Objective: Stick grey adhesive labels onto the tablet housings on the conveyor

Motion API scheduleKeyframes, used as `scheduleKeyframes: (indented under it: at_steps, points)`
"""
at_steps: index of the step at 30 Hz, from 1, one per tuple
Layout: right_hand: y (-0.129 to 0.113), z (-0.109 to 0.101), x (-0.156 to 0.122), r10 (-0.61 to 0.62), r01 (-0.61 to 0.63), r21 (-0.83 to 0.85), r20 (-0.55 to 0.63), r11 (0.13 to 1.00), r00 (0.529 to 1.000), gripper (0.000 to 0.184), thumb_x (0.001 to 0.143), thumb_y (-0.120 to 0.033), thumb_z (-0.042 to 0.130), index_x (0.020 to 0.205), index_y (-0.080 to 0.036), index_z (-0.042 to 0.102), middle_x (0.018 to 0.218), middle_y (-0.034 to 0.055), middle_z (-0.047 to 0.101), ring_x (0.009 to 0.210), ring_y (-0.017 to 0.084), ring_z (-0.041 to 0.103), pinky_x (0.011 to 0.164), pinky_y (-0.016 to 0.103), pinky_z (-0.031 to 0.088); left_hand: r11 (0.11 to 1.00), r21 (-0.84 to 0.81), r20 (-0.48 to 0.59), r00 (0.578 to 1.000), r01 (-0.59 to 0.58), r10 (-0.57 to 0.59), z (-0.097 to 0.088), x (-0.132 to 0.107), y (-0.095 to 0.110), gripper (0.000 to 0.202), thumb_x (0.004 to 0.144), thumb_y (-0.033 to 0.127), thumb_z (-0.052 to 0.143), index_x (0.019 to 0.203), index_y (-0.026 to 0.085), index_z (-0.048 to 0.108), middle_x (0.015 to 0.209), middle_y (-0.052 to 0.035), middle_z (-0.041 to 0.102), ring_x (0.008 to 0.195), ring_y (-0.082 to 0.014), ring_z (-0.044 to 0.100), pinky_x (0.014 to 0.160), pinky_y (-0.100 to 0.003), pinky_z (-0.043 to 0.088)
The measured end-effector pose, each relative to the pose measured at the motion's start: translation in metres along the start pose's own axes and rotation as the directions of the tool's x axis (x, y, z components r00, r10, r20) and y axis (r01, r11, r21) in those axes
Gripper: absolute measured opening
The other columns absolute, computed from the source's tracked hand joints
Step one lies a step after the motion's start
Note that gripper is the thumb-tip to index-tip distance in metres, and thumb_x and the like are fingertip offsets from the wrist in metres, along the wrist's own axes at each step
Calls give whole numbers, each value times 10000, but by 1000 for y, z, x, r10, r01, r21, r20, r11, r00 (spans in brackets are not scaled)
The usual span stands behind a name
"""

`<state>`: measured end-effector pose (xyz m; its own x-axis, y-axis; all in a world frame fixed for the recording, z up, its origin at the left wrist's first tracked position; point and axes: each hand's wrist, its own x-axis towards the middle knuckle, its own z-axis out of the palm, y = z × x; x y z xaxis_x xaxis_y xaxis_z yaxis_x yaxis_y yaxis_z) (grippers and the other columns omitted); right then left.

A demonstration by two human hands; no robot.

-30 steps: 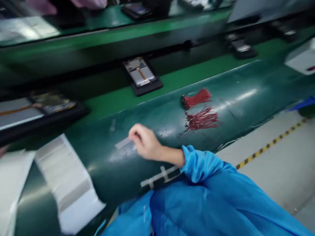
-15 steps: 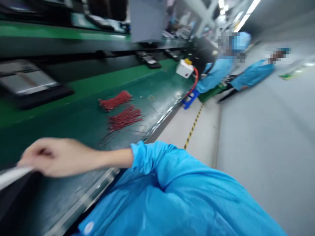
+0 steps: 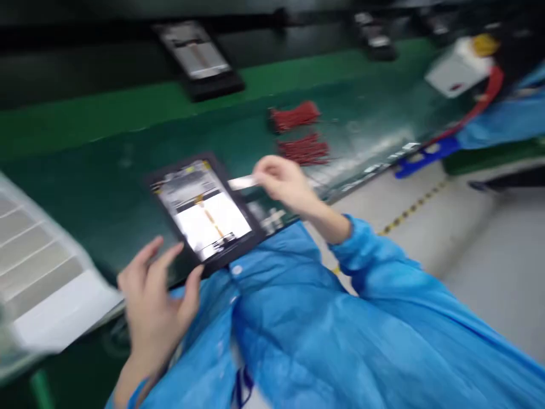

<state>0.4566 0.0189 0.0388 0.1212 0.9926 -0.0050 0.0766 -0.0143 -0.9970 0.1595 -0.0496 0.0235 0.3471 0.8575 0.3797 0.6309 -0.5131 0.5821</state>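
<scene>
On my feed the right hand [image 3: 285, 184] pinches a thin white strip [image 3: 242, 183] — the left hand [image 3: 153, 307] spreads its fingers just beside a flat black-framed rectangular panel [image 3: 202, 213].

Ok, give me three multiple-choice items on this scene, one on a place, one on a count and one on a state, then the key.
1. Where do the red wire bundles lie?
A. On the floor
B. On the dark green conveyor belt
C. On the black-framed panel

2. How many red wire bundles show?
A. One
B. Three
C. Two

3. What state is the left hand in?
A. Fingers spread open
B. Clenched in a fist
C. Gripping a wire bundle

Key:
1. B, since the bundles rest on the belt beyond the hands.
2. C, since one bundle lies just beyond the other.
3. A, since its fingers fan apart beside the panel's lower edge.
</scene>
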Motion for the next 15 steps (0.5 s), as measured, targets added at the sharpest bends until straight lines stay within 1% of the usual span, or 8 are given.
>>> scheduleKeyframes:
  at_steps: [1,2,4,6,8,10,12,15]
  points:
    - [1,-9,-6,19,-19,18,-5,1000,1000,207,870,-345,770,824,-213,617,809,-19,653,770,113,609,676,242,491,996,80,18,999,50,-52,0,-6,-11,566,928,422,782,1442,239,633,1375,-164,647,1284,-409,608,1159,-624,434]
    - [3,-15,-10,42,-41,26,-16,999,999,281,842,-398,820,816,-213,610,758,-26,619,697,105,566,608,236,447,991,103,64,994,81,-88,2,-12,-21,648,936,448,768,1501,203,568,1397,-185,632,1303,-409,597,1137,-599,460]
    - [8,-16,-20,83,-82,18,-9,996,997,329,829,-440,849,819,-211,613,707,-36,576,623,92,502,542,235,374,987,106,106,985,124,-135,11,-21,-34,728,951,477,745,1550,155,483,1417,-206,612,1251,-372,625,1068,-528,517]
    - [11,-4,-32,97,-96,-28,21,995,995,281,850,-401,824,825,-205,624,697,-37,572,607,88,489,536,237,356,986,96,87,985,137,-146,23,-27,-36,764,958,490,738,1565,137,438,1407,-210,611,1139,-325,661,1004,-479,534]
    - [10,13,-42,97,-91,-96,58,991,994,199,872,-334,774,832,-196,638,701,-36,583,611,86,499,550,238,364,986,101,54,989,134,-140,31,-31,-31,811,954,512,742,1581,121,411,1393,-220,614,1081,-318,666,992,-487,517]
    - [10,28,-46,98,-84,-152,84,985,992,140,879,-289,732,836,-191,641,696,-40,577,609,83,497,556,238,364,987,104,35,992,121,-125,32,-31,-26,844,956,532,736,1594,100,393,1405,-244,604,1154,-363,642,1025,-526,489]
    - [10,37,-46,105,-80,-198,120,977,987,110,883,-269,704,837,-193,638,686,-46,569,602,83,489,554,240,361,992,85,11,995,97,-98,28,-29,-23,806,966,501,726,1586,96,409,1440,-260,578,1289,-409,580,1082,-558,458]
    - [10,43,-49,125,-67,-281,195,957,973,83,888,-246,684,836,-200,641,678,-49,581,579,81,478,557,246,363,999,36,-48,998,38,-37,19,-23,-22,600,967,358,720,1494,145,528,1442,-226,576,1358,-393,533,1137,-558,439]
